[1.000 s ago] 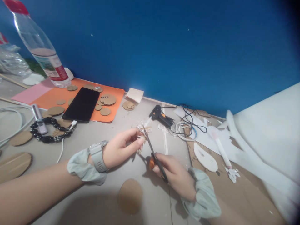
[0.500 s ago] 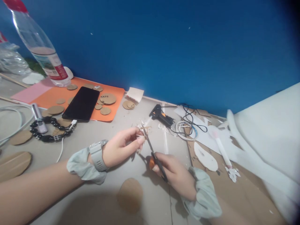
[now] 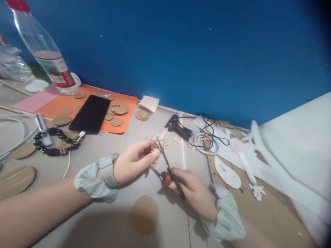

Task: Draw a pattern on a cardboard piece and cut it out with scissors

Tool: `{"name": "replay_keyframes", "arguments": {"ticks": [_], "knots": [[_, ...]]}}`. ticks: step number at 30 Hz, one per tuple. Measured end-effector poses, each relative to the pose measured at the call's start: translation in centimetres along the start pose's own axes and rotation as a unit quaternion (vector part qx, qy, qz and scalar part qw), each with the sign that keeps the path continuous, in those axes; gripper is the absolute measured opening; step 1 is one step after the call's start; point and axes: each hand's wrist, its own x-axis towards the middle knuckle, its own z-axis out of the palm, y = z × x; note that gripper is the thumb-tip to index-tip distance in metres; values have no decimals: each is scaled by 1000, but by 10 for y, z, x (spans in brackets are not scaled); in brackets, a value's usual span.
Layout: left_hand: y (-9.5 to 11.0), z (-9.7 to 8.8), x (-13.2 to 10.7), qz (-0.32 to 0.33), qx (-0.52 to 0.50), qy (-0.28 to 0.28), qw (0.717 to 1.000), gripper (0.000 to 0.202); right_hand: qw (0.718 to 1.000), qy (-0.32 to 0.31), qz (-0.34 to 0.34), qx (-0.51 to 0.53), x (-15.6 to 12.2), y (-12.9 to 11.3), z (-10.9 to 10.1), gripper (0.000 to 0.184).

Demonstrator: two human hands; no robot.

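My right hand (image 3: 191, 189) is wrapped round the handle of a pair of scissors (image 3: 172, 172), dark with an orange part by the thumb. The blades point away from me and look closed or nearly so. Their tips lie just beside the fingers of my left hand (image 3: 136, 159). That hand pinches a small bunch of thin pale strips (image 3: 154, 163), whose exact kind I cannot make out. Small white scraps (image 3: 155, 136) lie around the blade tips. Beyond them rests a black glue gun (image 3: 179, 127) with its nozzle toward my left hand.
On the left are a phone (image 3: 91, 113), a black bead bracelet (image 3: 53, 151), orange paper (image 3: 128, 119) with cardboard discs, and a bottle (image 3: 53, 65). A cardboard disc (image 3: 144, 215) lies in front of me. Coiled cables (image 3: 204, 143), white cutouts (image 3: 227, 172) and cardboard (image 3: 266, 220) occupy the right.
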Motion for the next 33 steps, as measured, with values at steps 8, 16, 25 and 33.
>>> {"name": "replay_keyframes", "arguments": {"ticks": [8,16,25,33], "knots": [[2,1,3,-25,-55,25,998,18,1000,2,0,-4,0,1,0,32],[4,0,3,-36,2,-41,998,30,1000,6,4,-10,0,2,1,32],[3,-1,1,18,70,-40,997,29,1000,-5,-6,-7,1,4,2,36],[3,-1,2,18,81,-48,995,28,1000,-18,-4,-5,0,2,0,37]]}}
